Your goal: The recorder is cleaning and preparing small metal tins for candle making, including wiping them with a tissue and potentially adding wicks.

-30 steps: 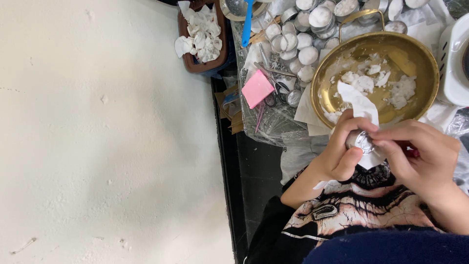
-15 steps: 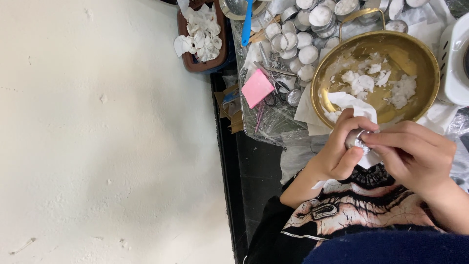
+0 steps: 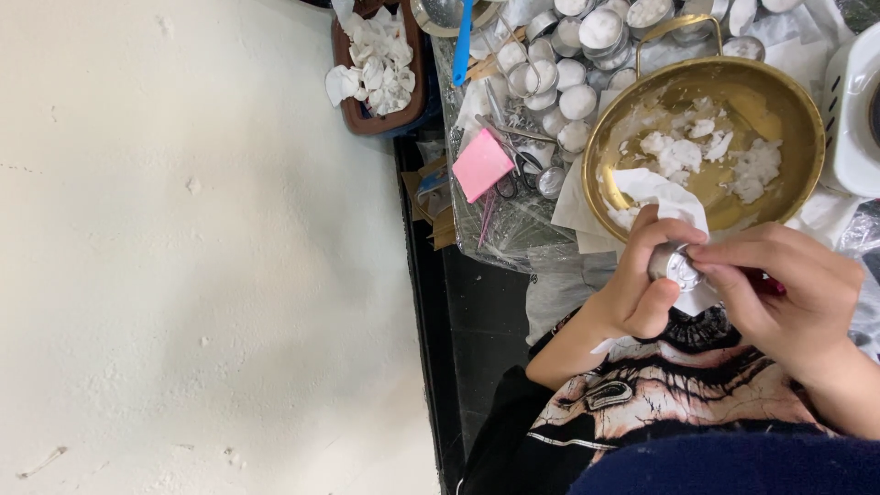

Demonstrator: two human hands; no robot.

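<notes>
Hands [image 3: 642, 284] [image 3: 788, 293] pinch small metal cup [image 3: 674, 266] beside brass bowl's rim [image 3: 596, 197].

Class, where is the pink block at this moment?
In the head view, the pink block lies upper centre on the cluttered table, left of the gold bowl, just below the small metal cups and beside the scissors.

A small home craft workspace for candle making, seen from above. A crowded table covered in clear plastic sheet [image 3: 513, 229] holds many little metal tealight cups [image 3: 568, 82] filled with white wax, a brass pan [image 3: 788, 101] with scraped white wax lumps, scissors [image 3: 518, 179], a pink pad [image 3: 482, 165] and a brown tray of crumpled white tissues [image 3: 376, 64]. Beside it is a plain white wall [image 3: 202, 275].
</notes>
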